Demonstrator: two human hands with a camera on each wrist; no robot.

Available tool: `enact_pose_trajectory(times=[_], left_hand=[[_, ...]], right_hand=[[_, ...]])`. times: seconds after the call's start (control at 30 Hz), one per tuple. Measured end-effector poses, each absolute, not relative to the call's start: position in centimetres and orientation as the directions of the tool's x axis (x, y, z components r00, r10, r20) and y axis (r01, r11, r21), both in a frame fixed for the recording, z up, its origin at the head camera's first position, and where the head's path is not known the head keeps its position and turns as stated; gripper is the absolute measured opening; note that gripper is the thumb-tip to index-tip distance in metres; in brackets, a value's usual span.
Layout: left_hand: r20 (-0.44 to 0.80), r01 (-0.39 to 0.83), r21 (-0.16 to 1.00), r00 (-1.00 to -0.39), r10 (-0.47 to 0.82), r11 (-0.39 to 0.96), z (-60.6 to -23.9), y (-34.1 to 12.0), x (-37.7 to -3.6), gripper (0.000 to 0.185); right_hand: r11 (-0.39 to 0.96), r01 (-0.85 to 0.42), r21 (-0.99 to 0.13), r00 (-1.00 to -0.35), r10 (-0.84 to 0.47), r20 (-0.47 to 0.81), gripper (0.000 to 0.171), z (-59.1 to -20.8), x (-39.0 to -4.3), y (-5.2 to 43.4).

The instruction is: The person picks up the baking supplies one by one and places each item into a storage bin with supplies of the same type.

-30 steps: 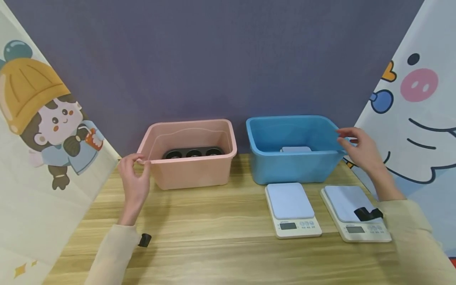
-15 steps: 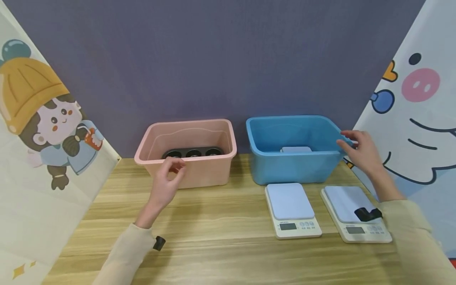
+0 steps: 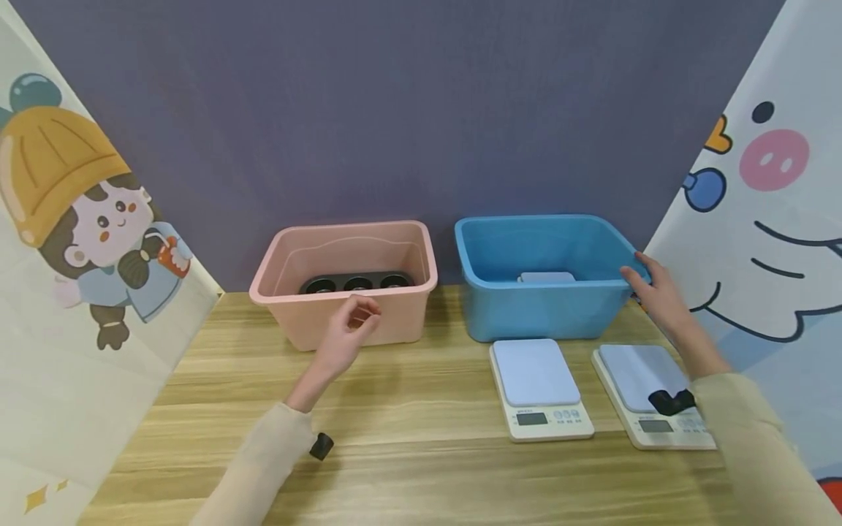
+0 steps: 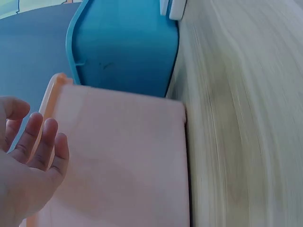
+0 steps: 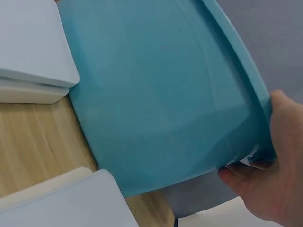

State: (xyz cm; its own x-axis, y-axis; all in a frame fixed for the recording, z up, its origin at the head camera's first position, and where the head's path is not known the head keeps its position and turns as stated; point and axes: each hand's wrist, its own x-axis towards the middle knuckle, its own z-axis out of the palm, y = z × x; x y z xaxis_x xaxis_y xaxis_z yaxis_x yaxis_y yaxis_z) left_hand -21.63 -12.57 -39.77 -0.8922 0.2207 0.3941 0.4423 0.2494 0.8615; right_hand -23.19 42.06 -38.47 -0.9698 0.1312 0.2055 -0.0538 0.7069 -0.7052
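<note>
In the head view my left hand (image 3: 340,340) hovers in front of the pink bin (image 3: 404,319), fingers loosely bent with nothing in them. The left wrist view has the same hand (image 4: 31,161) beside the bin's wall. At the right end of the blue bin (image 3: 542,313), my right hand (image 3: 661,299) grips the rim near the front corner. Seen from the right wrist, the thumb lies at the rim and the other fingers are partly hidden under it. A dark muffin pan (image 3: 371,279) with round cups sits in the pink bin. Something flat and white (image 3: 546,277) shows inside the blue one.
Two white digital kitchen scales, a left one (image 3: 536,376) and a right one (image 3: 634,372), lie before the blue bin on the wooden table (image 3: 421,467). A dark backdrop (image 3: 421,131) stands behind the bins, with printed cloths at both sides.
My left hand has left the pink bin's left corner and moved right, across its front. My right hand has shifted slightly down and now holds the blue bin's rim. The bins and scales stay put.
</note>
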Motion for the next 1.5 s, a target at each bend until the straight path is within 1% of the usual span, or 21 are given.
enact_pose_trajectory(times=[0.1,0.23,0.47,0.6,0.77,1.0,1.3,1.5], left_hand=[[0.386,0.439,0.863,-0.893,0.232,0.250,-40.5,-11.7,-22.1,0.019],[0.356,0.415,0.878,-0.899,0.254,0.239,-40.7,-10.1,-22.2,0.020],[0.308,0.382,0.900,-0.897,0.317,0.208,-39.3,-7.6,-21.0,0.020],[0.276,0.359,0.910,-0.898,0.342,0.208,-40.7,-6.5,-21.8,0.020],[0.273,0.360,0.912,-0.890,0.366,0.196,-42.3,-5.2,-22.8,0.021],[0.262,0.363,0.910,-0.879,0.399,0.202,-43.0,-3.7,-23.3,0.020],[0.271,0.387,0.904,-0.846,0.459,0.180,-43.9,-1.5,-23.6,0.019],[0.231,0.358,0.916,-0.842,0.488,0.183,-44.3,-0.3,-23.5,0.021]], right_hand=[[0.668,-0.063,-0.742,-0.977,0.109,0.181,0.075,-38.9,-23.3,42.2],[0.631,-0.090,-0.771,-0.977,0.096,0.192,0.073,-39.1,-23.4,42.2],[0.602,-0.092,-0.793,-0.974,0.112,0.198,0.072,-39.1,-23.2,42.1],[0.590,-0.082,-0.804,-0.974,0.122,0.190,0.072,-39.3,-23.2,42.1],[0.571,-0.077,-0.817,-0.974,0.133,0.185,0.073,-39.5,-23.2,42.2],[0.564,-0.064,-0.823,-0.971,0.156,0.182,0.073,-39.6,-23.3,42.0],[0.566,-0.043,-0.824,-0.965,0.189,0.181,0.073,-39.9,-23.2,41.8],[0.562,-0.060,-0.825,-0.960,0.194,0.202,0.070,-40.1,-23.2,41.9]])
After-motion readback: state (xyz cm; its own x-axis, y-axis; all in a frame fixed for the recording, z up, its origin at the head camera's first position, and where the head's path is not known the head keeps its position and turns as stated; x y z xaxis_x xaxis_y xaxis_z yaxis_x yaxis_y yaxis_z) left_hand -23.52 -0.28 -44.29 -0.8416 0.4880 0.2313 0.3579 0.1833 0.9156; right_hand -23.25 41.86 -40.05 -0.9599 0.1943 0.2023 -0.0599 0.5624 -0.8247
